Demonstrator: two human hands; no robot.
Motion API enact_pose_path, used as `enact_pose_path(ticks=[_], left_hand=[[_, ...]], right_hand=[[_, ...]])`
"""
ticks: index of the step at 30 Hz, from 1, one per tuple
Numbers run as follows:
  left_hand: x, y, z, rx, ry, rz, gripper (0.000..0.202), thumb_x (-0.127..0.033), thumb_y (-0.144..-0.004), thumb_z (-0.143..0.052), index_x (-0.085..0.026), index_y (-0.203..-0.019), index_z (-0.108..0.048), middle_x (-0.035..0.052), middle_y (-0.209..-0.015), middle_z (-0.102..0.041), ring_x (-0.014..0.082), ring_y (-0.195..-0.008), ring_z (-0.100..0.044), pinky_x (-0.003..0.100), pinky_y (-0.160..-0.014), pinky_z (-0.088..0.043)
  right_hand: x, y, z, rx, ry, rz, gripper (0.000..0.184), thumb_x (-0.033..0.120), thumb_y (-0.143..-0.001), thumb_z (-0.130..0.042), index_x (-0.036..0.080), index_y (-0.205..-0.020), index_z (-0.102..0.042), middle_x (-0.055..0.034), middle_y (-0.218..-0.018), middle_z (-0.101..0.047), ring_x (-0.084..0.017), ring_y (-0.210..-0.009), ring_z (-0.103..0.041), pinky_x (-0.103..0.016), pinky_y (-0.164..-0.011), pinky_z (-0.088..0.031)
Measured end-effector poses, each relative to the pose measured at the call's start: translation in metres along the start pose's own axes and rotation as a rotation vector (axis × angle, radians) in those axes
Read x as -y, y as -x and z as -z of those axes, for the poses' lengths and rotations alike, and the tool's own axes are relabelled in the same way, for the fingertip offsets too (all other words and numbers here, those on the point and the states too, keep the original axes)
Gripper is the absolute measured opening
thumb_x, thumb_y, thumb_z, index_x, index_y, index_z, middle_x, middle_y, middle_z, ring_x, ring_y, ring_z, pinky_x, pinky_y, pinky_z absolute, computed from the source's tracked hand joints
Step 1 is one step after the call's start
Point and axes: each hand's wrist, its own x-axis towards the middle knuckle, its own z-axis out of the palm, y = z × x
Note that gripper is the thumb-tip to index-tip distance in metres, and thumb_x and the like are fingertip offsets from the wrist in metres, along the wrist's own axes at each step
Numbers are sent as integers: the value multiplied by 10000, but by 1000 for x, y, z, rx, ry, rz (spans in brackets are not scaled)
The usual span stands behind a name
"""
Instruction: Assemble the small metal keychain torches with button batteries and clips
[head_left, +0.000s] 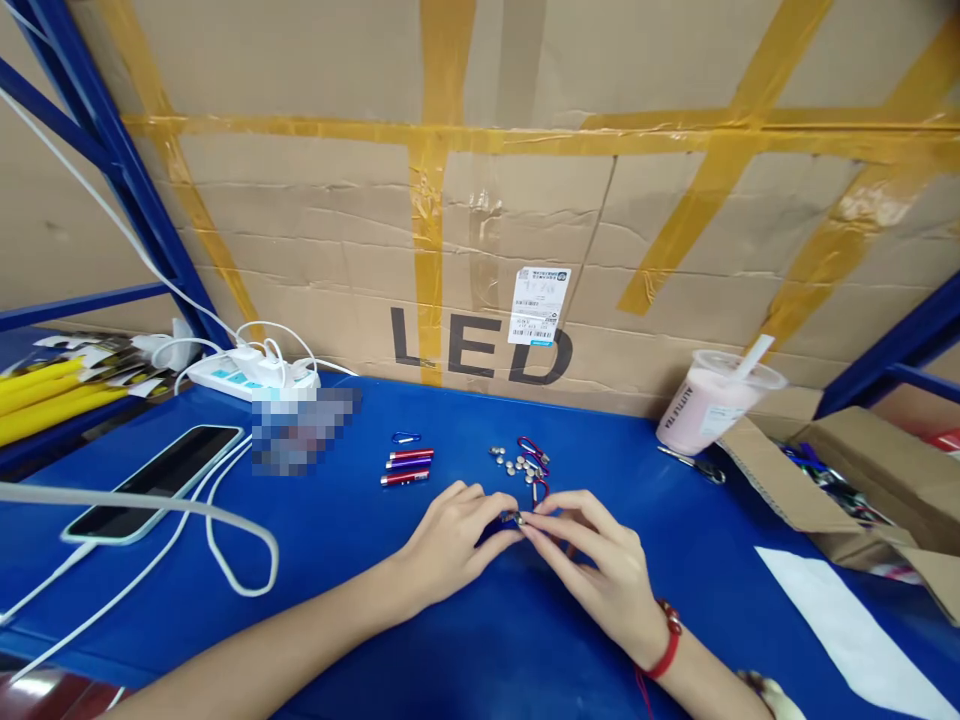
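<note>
My left hand is closed, thumb and fingertips pinching a small dark tube with a shiny end, mostly hidden by the fingers. My right hand is closed too. Its fingertips meet at the shiny end, and whatever lies between them is too small to make out. Just beyond the fingers lie several silver button cells and red and purple carabiner clips. Left of these are small red and purple metal tubes like mini flashlights, side by side, with a blue carabiner clip behind them.
On the left lie a phone, white cables and a power strip. A drink cup, a metal tool, white paper and an open cardboard box are on the right. A taped carton stands behind.
</note>
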Motion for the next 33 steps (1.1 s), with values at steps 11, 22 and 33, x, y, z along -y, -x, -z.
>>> enact_pose_path(ticks=[11, 22, 33], left_hand=[[0, -2, 1, 38, 53, 192, 204, -387, -878, -434, -197, -937, -482, -24, -777, -562, 123, -729, -508, 259, -711, -351], [2, -2, 4, 21, -5, 176, 172, -357, -878, -444, -203, -945, -481, -21, -849, -580, 131, -769, -509, 255, -709, -348], [-15, 2, 7, 80, 89, 134, 166, -320, -898, -400, -209, -961, -506, -15, -843, -579, 121, -775, -504, 265, -738, -346]], right_hand=[[-20, -5, 12, 293, 0, -325, 278, 401, -794, -534, 249, -1004, -635, -4, -910, -600, -15, -551, -518, -139, -538, -435], [-34, 7, 5, 546, 91, -382, 255, 479, -789, -504, 302, -889, -657, 40, -896, -603, -35, -576, -516, -174, -555, -379], [-29, 1, 8, 518, 102, -388, 302, 507, -746, -544, 217, -755, -626, 31, -769, -614, -66, -602, -533, -184, -541, -383]])
